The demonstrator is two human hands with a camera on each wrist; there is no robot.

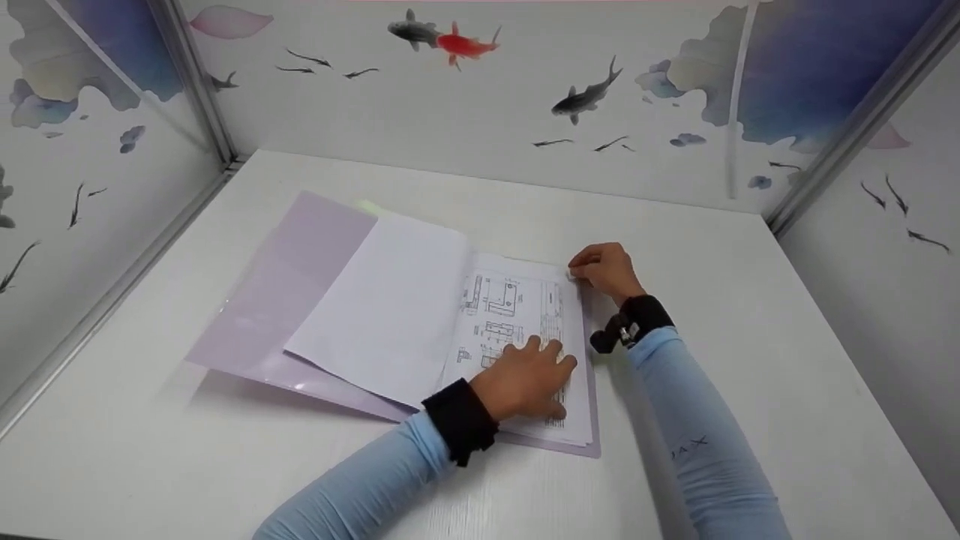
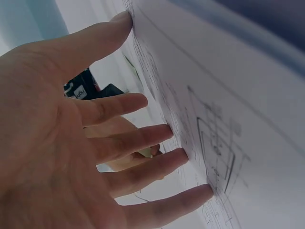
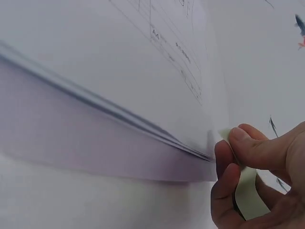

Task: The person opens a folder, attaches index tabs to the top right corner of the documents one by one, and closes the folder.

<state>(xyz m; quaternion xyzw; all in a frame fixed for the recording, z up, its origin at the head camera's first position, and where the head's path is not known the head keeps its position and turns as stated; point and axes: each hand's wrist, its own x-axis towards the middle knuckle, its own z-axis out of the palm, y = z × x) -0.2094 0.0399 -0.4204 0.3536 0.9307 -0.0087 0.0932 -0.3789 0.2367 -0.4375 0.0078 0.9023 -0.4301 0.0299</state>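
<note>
A lilac folder (image 1: 300,262) lies spread out, with a blank white sheet (image 1: 390,292) turned over onto its left side. On its right side is a page of technical drawings (image 1: 502,300). My left hand (image 1: 525,379) rests on the lower part of that page, its fingers spread; in the left wrist view the fingertips (image 2: 205,191) touch the paper. At the page's top right corner, my right hand (image 1: 609,271) pinches a pale green paper strip (image 3: 250,195) between thumb and fingers. The strip's tip is close to the page edge; whether it touches cannot be told.
The folder lies on a white table (image 1: 750,360), enclosed by panels printed with fish (image 1: 465,46). A yellow-green edge (image 1: 367,205) shows behind the top of the turned sheet. The folder's left cover stands slightly raised off the table.
</note>
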